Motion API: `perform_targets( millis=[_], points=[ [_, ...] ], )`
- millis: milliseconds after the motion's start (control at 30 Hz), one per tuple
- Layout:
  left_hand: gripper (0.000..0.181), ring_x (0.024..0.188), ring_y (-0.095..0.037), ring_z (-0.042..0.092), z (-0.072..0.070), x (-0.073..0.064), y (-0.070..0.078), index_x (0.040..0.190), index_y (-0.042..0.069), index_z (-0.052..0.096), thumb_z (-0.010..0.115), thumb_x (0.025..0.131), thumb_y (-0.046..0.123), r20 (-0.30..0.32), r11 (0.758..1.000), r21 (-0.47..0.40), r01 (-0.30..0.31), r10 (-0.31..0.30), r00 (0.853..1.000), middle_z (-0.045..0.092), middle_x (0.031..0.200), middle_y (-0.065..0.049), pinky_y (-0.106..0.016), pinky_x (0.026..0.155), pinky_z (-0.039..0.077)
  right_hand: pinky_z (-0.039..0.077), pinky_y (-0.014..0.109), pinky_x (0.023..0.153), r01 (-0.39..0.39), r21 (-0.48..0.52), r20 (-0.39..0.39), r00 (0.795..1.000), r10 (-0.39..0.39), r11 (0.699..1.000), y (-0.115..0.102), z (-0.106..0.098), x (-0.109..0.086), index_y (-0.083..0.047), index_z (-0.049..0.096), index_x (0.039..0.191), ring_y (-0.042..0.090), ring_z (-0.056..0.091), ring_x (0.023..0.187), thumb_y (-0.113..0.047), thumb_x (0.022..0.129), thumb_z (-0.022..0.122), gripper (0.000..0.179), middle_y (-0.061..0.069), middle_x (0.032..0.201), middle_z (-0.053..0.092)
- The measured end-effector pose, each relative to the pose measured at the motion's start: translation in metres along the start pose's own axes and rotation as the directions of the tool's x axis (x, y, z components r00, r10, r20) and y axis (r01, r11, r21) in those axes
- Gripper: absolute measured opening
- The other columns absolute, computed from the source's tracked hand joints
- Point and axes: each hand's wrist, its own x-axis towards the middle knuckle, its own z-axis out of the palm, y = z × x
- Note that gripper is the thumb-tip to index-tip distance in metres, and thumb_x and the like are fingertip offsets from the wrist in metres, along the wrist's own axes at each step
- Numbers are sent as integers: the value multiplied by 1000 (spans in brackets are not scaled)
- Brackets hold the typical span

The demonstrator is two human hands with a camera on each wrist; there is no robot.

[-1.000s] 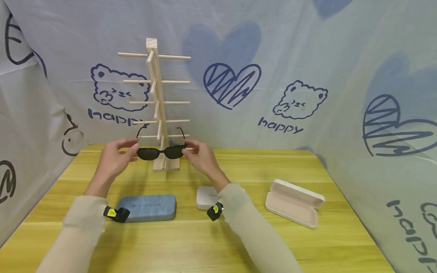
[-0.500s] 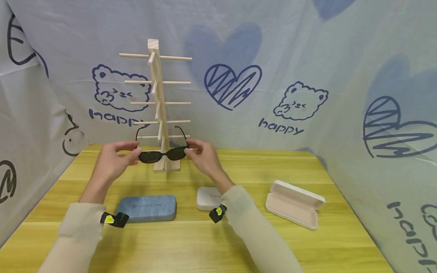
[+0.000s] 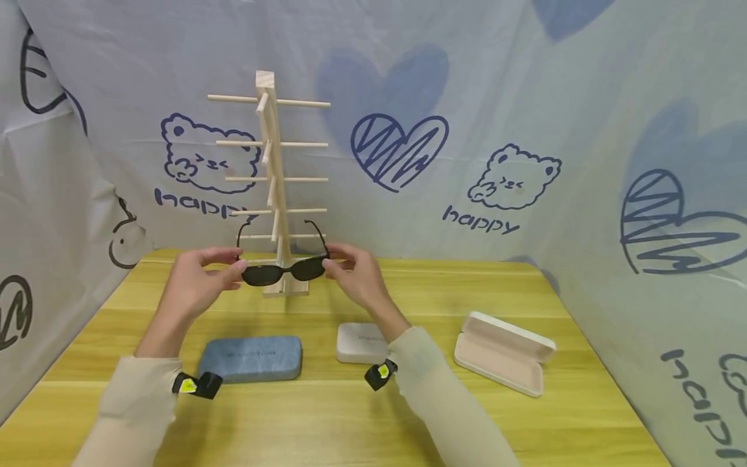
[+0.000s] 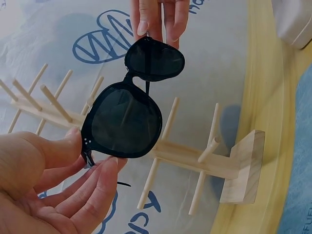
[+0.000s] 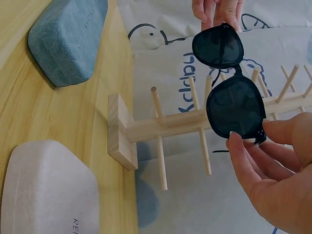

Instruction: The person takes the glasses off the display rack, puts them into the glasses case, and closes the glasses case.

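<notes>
Black sunglasses (image 3: 262, 275) with dark lenses are held up in front of the wooden display rack (image 3: 270, 123), their temples unfolded and pointing toward it. My left hand (image 3: 201, 279) pinches the frame at its left hinge between thumb and fingers. At the opposite hinge, my right hand (image 3: 358, 275) pinches the frame the same way. In the left wrist view the sunglasses (image 4: 124, 119) overlap the rack's pegs, with thumb and fingertips at the frame's corner. The right wrist view shows the rack (image 5: 170, 124) behind the lenses, its base standing on the table.
On the wooden table (image 3: 327, 428) lie a blue glasses case (image 3: 251, 359) and a pale closed case (image 3: 357, 344), partly under my right forearm. An open white case (image 3: 496, 363) with a pinkish inside lies at the right. A printed cloth (image 3: 397, 78) hangs behind and beside the table.
Both hands have drawn the sunglasses slightly nearer and to the right, away from the rack. The hands are a little further apart. The cases have stayed in place.
</notes>
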Motion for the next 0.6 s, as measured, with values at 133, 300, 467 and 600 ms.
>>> perform_targets(
  millis=[133,300,467,600],
  points=[
    [51,83,-1,75,3,-3,2,144,3,59,66,102,32,-2,1000,-29,-8,8,1000,61,141,-23,-25,80,62,62,28,80,7,-3,-8,1000,-7,1000,0,-4,-3,-4,62,141,31,76,100,-13,99,69,43,17,128,72],
    [49,81,-2,75,7,-6,3,143,4,60,67,102,30,9,999,-47,-16,16,1000,63,137,-23,-21,76,62,61,29,80,-2,-7,-21,1000,2,1000,1,-10,-10,-7,63,141,29,76,99,-16,99,70,43,16,128,71],
    [58,81,-5,76,11,-7,4,153,8,50,67,102,30,43,998,-70,4,-1,999,62,139,-24,-33,85,63,62,30,81,-21,3,-27,999,21,1000,0,-15,-17,-9,62,143,33,74,102,-19,100,70,45,15,128,69],
    [71,85,-11,78,13,-9,7,161,11,35,67,102,33,80,996,-80,26,-20,997,62,141,-24,-50,103,56,64,34,82,-18,27,-38,999,19,999,-2,-18,-22,-7,60,144,36,71,104,-20,100,70,47,17,125,67]
  ],
)
